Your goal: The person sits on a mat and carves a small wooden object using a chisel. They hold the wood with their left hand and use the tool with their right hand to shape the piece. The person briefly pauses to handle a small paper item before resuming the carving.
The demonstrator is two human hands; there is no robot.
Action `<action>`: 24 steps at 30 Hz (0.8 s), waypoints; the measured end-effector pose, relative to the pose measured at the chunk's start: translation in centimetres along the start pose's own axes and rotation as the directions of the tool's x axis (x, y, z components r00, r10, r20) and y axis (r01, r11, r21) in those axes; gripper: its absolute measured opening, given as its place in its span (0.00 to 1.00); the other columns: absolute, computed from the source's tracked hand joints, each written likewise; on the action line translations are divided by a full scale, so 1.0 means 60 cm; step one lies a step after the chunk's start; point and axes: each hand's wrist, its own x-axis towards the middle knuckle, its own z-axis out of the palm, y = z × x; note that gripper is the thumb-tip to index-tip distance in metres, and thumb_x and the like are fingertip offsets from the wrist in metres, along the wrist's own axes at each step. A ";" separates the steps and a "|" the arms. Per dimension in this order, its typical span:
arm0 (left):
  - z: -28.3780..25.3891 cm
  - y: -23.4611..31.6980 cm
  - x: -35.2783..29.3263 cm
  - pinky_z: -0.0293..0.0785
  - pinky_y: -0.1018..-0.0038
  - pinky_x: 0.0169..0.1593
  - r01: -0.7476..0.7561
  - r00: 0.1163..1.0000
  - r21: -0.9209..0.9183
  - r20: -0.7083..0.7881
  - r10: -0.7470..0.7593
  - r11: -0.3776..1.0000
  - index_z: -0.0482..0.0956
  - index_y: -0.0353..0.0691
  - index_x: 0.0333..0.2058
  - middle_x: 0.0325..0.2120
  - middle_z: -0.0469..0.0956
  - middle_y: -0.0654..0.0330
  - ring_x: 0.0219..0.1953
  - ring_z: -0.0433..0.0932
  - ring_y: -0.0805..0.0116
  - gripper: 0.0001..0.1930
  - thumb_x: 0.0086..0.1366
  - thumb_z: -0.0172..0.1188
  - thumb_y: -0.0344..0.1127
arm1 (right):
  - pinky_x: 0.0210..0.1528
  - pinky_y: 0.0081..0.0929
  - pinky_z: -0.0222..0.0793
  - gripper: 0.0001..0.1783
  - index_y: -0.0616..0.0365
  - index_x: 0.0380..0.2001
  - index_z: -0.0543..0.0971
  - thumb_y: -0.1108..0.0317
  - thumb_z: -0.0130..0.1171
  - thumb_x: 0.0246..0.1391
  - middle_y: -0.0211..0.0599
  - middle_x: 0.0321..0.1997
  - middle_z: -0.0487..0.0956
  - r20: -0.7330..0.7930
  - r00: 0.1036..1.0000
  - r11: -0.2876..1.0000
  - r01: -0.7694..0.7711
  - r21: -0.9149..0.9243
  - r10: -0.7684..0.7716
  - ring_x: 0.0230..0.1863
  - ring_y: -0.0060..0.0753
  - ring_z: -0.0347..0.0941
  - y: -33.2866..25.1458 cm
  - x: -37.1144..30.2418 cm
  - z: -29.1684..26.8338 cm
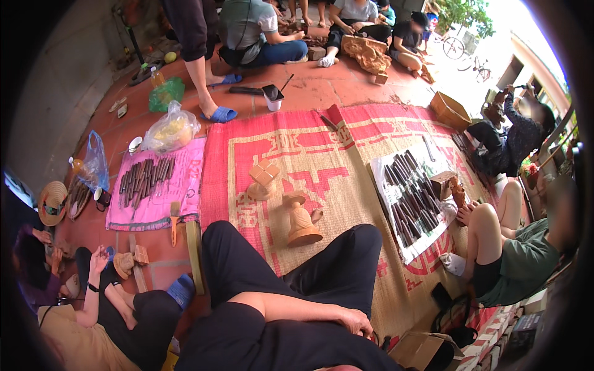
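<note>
My left forearm crosses my lap, and my left hand (356, 321) rests by my right thigh. Its knuckles face up; the fingers curl down out of sight, so whether they hold anything does not show. My right hand is not in view; only a sliver of skin shows at the lower edge. On the woven mat beyond my knees stands a carved wooden figure (301, 222) with a round base, tilted in the picture. Just behind it is a second wooden carving (263, 179) with a square block at its top. Neither hand touches these.
Carving chisels lie in rows on a white cloth (411, 250) at right and a pink sheet (189, 204) at left. A brush (174, 221) lies beside the sheet. A cardboard box (424, 349) sits near my right side. Several people sit around, some with carvings.
</note>
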 end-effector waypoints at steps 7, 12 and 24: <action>-0.062 -0.007 -0.050 0.71 0.66 0.40 0.103 0.961 -0.091 -0.249 -0.122 0.991 0.79 0.44 0.36 0.30 0.79 0.56 0.36 0.78 0.58 0.11 0.56 0.57 0.40 | 0.31 0.28 0.69 0.05 0.57 0.28 0.79 0.71 0.58 0.46 0.40 0.26 0.77 0.035 0.999 0.999 -0.019 -0.038 0.020 0.29 0.33 0.75 -0.006 -0.002 -0.005; -0.110 -0.030 -0.133 0.70 0.70 0.40 0.184 0.871 -0.164 -0.430 -0.238 0.969 0.77 0.43 0.39 0.30 0.79 0.58 0.34 0.77 0.63 0.13 0.58 0.55 0.42 | 0.30 0.29 0.69 0.04 0.57 0.27 0.80 0.71 0.59 0.45 0.42 0.25 0.77 0.055 0.998 0.997 -0.016 -0.071 0.020 0.28 0.35 0.75 -0.007 -0.009 -0.016; -0.156 0.160 -0.358 0.71 0.74 0.36 -0.006 0.355 -0.138 -0.926 -0.127 0.990 0.79 0.37 0.34 0.26 0.75 0.62 0.31 0.73 0.75 0.04 0.58 0.59 0.26 | 0.29 0.22 0.68 0.19 0.59 0.34 0.81 0.80 0.69 0.31 0.36 0.30 0.76 -0.151 0.709 0.651 0.696 0.302 -0.688 0.29 0.28 0.73 -0.375 0.164 -0.220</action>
